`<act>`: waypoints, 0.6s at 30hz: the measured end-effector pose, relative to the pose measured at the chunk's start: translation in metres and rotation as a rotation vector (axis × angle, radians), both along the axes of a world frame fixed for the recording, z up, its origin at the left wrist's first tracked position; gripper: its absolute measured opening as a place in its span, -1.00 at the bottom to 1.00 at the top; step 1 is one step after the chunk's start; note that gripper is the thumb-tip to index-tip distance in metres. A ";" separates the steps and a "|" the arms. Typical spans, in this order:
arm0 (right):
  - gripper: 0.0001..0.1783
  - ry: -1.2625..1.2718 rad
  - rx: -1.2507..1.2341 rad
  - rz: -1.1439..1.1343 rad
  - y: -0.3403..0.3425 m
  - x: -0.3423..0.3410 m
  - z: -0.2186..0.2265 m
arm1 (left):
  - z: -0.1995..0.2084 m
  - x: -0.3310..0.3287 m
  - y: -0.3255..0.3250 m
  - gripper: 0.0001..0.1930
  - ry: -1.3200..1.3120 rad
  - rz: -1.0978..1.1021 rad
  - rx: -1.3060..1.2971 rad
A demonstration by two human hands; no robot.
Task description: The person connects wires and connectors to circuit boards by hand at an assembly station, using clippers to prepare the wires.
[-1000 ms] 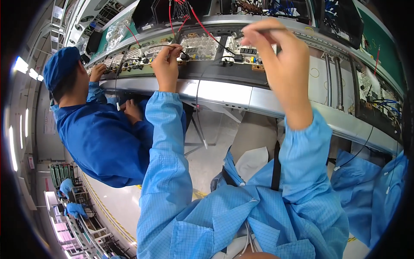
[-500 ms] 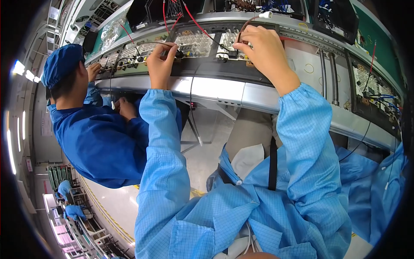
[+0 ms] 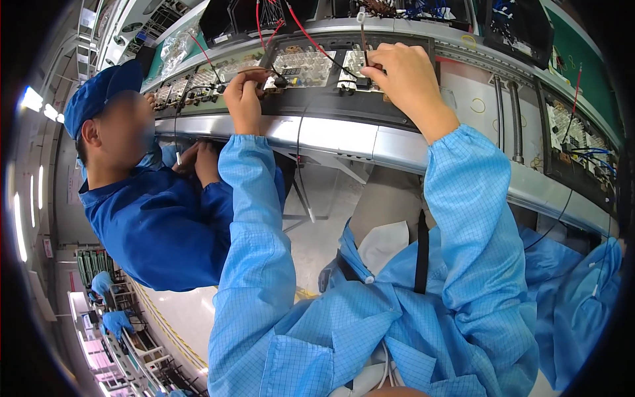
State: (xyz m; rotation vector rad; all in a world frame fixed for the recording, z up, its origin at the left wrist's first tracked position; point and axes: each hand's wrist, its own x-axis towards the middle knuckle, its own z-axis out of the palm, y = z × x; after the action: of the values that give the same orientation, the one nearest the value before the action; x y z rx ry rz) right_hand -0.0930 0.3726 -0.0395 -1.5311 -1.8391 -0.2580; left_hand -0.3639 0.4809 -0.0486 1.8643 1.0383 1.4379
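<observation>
My right hand (image 3: 409,78) is closed in a pinch on a dark brown cable (image 3: 364,41), which stands upright from the fingers with a white connector (image 3: 361,17) at its top. Below those fingertips lies a small black block (image 3: 363,83) on a circuit board (image 3: 348,78). My left hand (image 3: 243,99) is also pinched, with a thin brown wire (image 3: 254,70) at its fingertips. It is close to a black part (image 3: 280,83) at the edge of another board (image 3: 304,69) with many clear pieces. Both boards sit in a dark fixture (image 3: 324,104).
A metal rail (image 3: 337,135) runs along the front edge. Red wires (image 3: 305,32) rise from the boards. On the left a co-worker in dark blue (image 3: 155,218) sits close to my left arm. More wired boards (image 3: 574,135) are at the right.
The white connector has swung from the right to upright above my right hand. My left hand's fingers have drawn slightly lower. The co-worker's head has turned toward the right.
</observation>
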 end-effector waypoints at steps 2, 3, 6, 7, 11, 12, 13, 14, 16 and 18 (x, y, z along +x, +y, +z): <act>-0.81 0.006 0.006 0.007 0.000 0.000 0.002 | -0.001 -0.004 0.001 -0.74 -0.033 0.062 0.035; -0.81 0.013 -0.029 0.001 -0.001 0.001 0.003 | -0.002 -0.005 0.003 -0.74 -0.033 0.066 0.037; -0.80 0.028 -0.057 -0.008 -0.002 0.002 0.002 | -0.002 -0.005 0.004 -0.74 -0.048 0.091 0.042; -0.80 0.033 -0.046 -0.007 -0.001 0.003 0.001 | -0.003 -0.006 0.004 -0.74 -0.047 0.106 0.028; -0.79 0.024 -0.035 -0.027 -0.002 0.004 -0.004 | -0.002 -0.004 0.002 -0.74 -0.041 0.139 -0.017; -0.79 0.022 -0.037 -0.035 -0.002 0.006 -0.005 | -0.002 -0.002 0.002 -0.74 -0.041 0.135 -0.019; -0.79 0.020 -0.038 -0.039 -0.002 0.007 -0.004 | -0.002 -0.001 0.001 -0.74 -0.035 0.140 -0.014; -0.79 0.020 -0.038 -0.038 -0.002 0.007 -0.004 | -0.002 -0.001 0.001 -0.74 -0.028 0.144 -0.010; -0.81 0.015 -0.068 -0.035 -0.004 0.005 -0.004 | -0.003 0.000 0.002 -0.74 -0.016 0.144 -0.014; -0.81 -0.009 -0.054 -0.027 -0.005 0.005 -0.003 | -0.005 0.000 0.004 -0.75 -0.002 0.147 -0.017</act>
State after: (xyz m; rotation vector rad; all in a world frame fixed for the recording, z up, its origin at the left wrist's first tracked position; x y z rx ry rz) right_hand -0.0881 0.3673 -0.0421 -1.5948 -1.8468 -0.2301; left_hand -0.3640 0.4846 -0.0532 1.8064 1.2041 1.5083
